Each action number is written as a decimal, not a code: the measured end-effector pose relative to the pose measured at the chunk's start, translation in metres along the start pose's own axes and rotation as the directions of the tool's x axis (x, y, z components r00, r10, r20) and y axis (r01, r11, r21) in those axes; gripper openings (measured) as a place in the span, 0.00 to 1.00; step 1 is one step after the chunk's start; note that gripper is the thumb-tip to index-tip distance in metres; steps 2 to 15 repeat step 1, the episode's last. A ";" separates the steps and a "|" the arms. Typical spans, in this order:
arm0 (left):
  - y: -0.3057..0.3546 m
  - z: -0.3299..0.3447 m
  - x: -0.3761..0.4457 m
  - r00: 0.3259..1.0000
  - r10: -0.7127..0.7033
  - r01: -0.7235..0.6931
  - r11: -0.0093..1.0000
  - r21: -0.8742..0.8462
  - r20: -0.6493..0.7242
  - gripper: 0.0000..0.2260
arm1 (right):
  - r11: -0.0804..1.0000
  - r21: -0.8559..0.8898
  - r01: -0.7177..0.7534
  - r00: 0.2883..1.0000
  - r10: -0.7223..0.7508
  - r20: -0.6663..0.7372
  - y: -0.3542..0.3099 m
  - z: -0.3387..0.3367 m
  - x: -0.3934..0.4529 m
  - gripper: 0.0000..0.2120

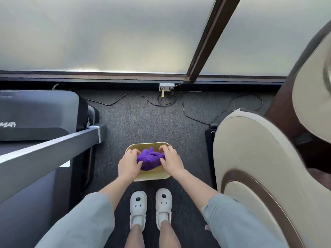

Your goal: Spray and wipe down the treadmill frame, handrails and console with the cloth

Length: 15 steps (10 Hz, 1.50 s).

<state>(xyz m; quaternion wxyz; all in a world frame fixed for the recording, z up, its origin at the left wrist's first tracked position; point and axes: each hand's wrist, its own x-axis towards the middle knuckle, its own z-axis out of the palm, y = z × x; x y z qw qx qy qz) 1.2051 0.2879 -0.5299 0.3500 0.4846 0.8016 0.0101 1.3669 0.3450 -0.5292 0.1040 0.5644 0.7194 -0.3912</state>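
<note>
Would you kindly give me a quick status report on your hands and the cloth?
Left hand and right hand both gripping crumpled purple fluffy cloth over shallow tan basin on the carpet. Dark grey treadmill to the left, untouched. Nothing in the way.

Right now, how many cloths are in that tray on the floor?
1: a purple cloth bunched in the tray, gripped between left hand and right hand. More may lie hidden beneath.

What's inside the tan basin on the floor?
A bunched purple cloth, gripped by both hands. The basin bottom beneath cloth and hands is hidden; no spray bottle shows.
</note>
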 end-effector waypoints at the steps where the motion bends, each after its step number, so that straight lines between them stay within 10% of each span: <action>1: 0.006 -0.009 0.000 0.998 0.047 -0.044 0.995 0.093 -0.032 0.13 | 0.995 -0.104 -0.009 0.999 0.005 -0.041 -0.005 -0.002 0.001 0.16; 15: 0.006 -0.009 0.000 0.998 0.047 -0.044 0.995 0.093 -0.032 0.13 | 0.995 -0.104 -0.009 0.999 0.005 -0.041 -0.005 -0.002 0.001 0.16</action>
